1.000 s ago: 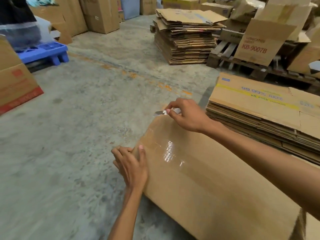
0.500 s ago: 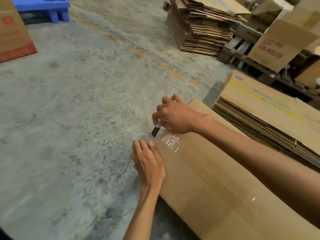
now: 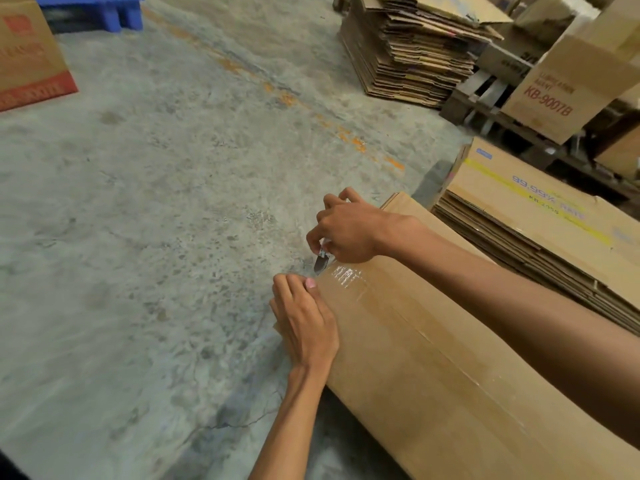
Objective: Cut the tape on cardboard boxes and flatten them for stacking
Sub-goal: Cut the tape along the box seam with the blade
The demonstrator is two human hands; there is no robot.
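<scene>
On the concrete floor (image 3: 156, 237), at the cardboard box (image 3: 433, 358) end: pinching a small blade (image 3: 319, 263) in the right hand (image 3: 349, 230), tip at the clear tape (image 3: 349, 275); gripping the box edge with the left hand (image 3: 304, 323).

The box (image 3: 450, 358) is plain brown cardboard, matt and fairly smooth. The tape (image 3: 348, 276) along its seam is clear plastic film, glossy, wrinkled and catching the light near the end. The blade (image 3: 318, 265) pinched in my right hand (image 3: 346, 233) looks like dark, dull metal. The floor (image 3: 156, 237) is bare concrete, rough, pitted and mottled grey, with worn orange paint (image 3: 353, 143) flaking across it. The flattened stacks (image 3: 408, 64) show matt brown faces and ribbed, ragged paper edges. The blue pallet (image 3: 104, 12) looks like smooth moulded plastic; the wooden pallet (image 3: 464, 98) is bare, rough timber.
</scene>
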